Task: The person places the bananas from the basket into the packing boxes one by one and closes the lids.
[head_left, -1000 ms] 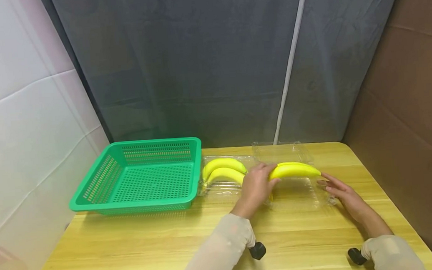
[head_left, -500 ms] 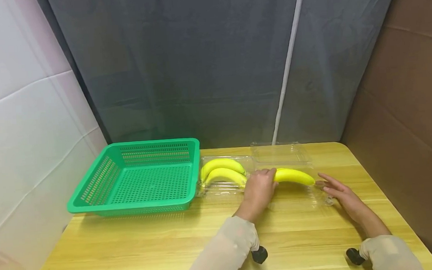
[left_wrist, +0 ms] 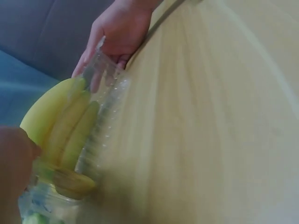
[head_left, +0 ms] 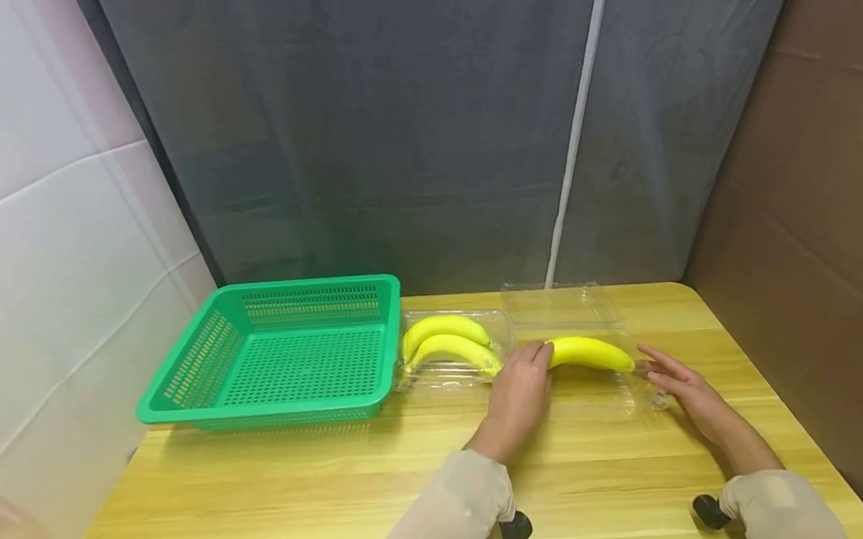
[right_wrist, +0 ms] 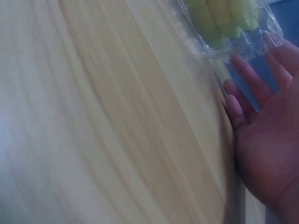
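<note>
A banana is held at one end by the left hand in a clear box, whose other end is flanked by the right hand, its fingers loosely extended, while two bananas are seen in a second box beside the basket.

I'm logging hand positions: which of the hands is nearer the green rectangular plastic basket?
Left. The left hand is right of the basket, at a curved yellow banana; the right hand is farther right, beyond that banana's tip.
</note>
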A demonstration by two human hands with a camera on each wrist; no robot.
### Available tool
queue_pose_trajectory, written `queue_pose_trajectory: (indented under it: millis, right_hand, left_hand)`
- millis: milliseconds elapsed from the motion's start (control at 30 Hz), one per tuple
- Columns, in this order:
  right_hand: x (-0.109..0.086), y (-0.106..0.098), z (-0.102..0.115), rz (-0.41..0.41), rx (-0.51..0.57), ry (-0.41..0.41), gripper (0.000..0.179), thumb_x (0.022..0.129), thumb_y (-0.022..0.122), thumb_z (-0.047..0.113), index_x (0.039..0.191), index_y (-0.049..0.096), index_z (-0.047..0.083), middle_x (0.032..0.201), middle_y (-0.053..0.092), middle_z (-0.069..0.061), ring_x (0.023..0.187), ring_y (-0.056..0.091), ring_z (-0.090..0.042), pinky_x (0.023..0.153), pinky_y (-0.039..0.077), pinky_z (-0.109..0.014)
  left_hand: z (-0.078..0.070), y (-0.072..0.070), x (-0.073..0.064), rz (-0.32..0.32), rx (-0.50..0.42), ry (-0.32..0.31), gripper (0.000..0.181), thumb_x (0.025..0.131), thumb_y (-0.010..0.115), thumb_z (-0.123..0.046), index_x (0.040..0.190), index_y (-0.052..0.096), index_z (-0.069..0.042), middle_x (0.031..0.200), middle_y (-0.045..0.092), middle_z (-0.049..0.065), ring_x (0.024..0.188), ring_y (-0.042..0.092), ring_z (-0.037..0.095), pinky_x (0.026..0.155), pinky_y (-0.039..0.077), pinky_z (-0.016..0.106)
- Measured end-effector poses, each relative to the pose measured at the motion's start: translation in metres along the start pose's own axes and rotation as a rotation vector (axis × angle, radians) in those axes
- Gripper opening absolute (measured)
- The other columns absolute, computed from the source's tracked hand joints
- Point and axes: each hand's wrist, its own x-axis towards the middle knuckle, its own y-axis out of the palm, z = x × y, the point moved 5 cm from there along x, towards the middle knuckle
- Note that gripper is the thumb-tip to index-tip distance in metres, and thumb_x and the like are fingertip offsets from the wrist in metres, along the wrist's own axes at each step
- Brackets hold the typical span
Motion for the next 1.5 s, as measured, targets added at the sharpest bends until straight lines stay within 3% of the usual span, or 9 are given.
queue_pose_trajectory:
  millis: [167,333,500,667,767,1000,1067,1333,1500]
  right_hand:
    - [-0.001,0.0,0.001,-0.005,-0.002,0.006,0.053,0.106,0.042,0.025,0.154,0.027,0.012,0.128,0.051,0.018,0.118,0.049,-0.001,0.088,0.04,-0.017]
    - [-0.003,0.0,0.0,-0.005,-0.002,0.004,0.053,0.106,0.041,0.024,0.155,0.025,0.01,0.129,0.05,0.018,0.118,0.048,0.0,0.088,0.04,-0.017]
    - [0.0,0.001,0.001,-0.011,0.007,-0.002,0.053,0.106,0.042,0.024,0.154,0.026,0.01,0.134,0.049,0.01,0.118,0.048,-0.002,0.09,0.039,-0.018]
    - [0.002,0.003,0.001,-0.023,-0.003,0.0,0.053,0.106,0.043,0.024,0.154,0.027,0.01,0.14,0.047,-0.003,0.117,0.048,-0.002,0.088,0.04,-0.019]
    - [0.001,0.002,0.001,-0.03,-0.01,0.005,0.053,0.106,0.043,0.024,0.154,0.027,0.01,0.14,0.046,-0.005,0.117,0.048,-0.001,0.088,0.04,-0.018]
    - [0.0,0.002,0.0,-0.039,-0.003,0.002,0.052,0.105,0.043,0.023,0.154,0.028,0.01,0.135,0.049,0.006,0.117,0.049,-0.002,0.089,0.041,-0.018]
    - [0.002,0.003,0.002,-0.039,0.001,-0.009,0.052,0.105,0.044,0.022,0.153,0.029,0.009,0.132,0.051,0.009,0.116,0.05,-0.002,0.088,0.041,-0.018]
    - [0.006,0.006,0.005,-0.047,0.038,-0.042,0.05,0.106,0.042,0.02,0.152,0.031,0.006,0.124,0.055,0.019,0.112,0.052,-0.003,0.083,0.043,-0.021]
    - [0.01,0.0,0.01,-0.122,0.09,0.019,0.053,0.106,0.043,0.026,0.151,0.031,0.002,0.128,0.055,0.009,0.109,0.054,-0.008,0.078,0.047,-0.022]
  left_hand:
    - [0.0,0.001,-0.017,-0.045,-0.049,-0.006,0.04,0.085,0.074,-0.015,0.124,0.064,-0.008,0.126,0.061,0.005,0.115,0.056,0.02,0.1,0.043,0.026]
    - [0.0,-0.001,-0.036,-0.185,-0.149,-0.018,0.04,0.081,0.078,-0.015,0.119,0.066,-0.006,0.126,0.061,0.007,0.118,0.054,0.023,0.103,0.041,0.03]
    - [0.0,-0.005,-0.052,-0.335,-0.189,-0.063,0.04,0.076,0.083,-0.014,0.112,0.069,-0.007,0.121,0.061,0.009,0.115,0.055,0.024,0.099,0.044,0.03]
    - [-0.001,-0.006,-0.062,-0.41,-0.244,-0.112,0.041,0.073,0.084,-0.011,0.11,0.069,-0.008,0.114,0.06,0.009,0.104,0.055,0.022,0.088,0.047,0.03]
    - [0.0,-0.004,-0.066,-0.413,-0.313,-0.175,0.039,0.074,0.084,-0.01,0.11,0.068,-0.008,0.11,0.058,0.005,0.099,0.053,0.019,0.084,0.047,0.029]
    - [0.011,0.012,-0.076,-0.338,-0.533,-0.458,0.034,0.081,0.08,-0.019,0.112,0.068,-0.011,0.094,0.055,0.0,0.083,0.056,0.017,0.071,0.05,0.027]
    - [0.014,0.017,-0.077,-0.322,-0.604,-0.51,0.033,0.082,0.079,-0.021,0.112,0.068,-0.012,0.092,0.056,-0.002,0.08,0.058,0.017,0.069,0.052,0.028]
    - [0.022,0.025,-0.077,-0.329,-0.841,-0.567,0.031,0.084,0.077,-0.016,0.111,0.065,-0.007,0.099,0.064,-0.001,0.079,0.063,0.015,0.068,0.055,0.028]
    - [0.02,0.031,-0.078,-0.28,-0.942,-0.602,0.031,0.083,0.079,-0.017,0.109,0.064,-0.009,0.099,0.067,0.001,0.076,0.066,0.013,0.068,0.056,0.026]
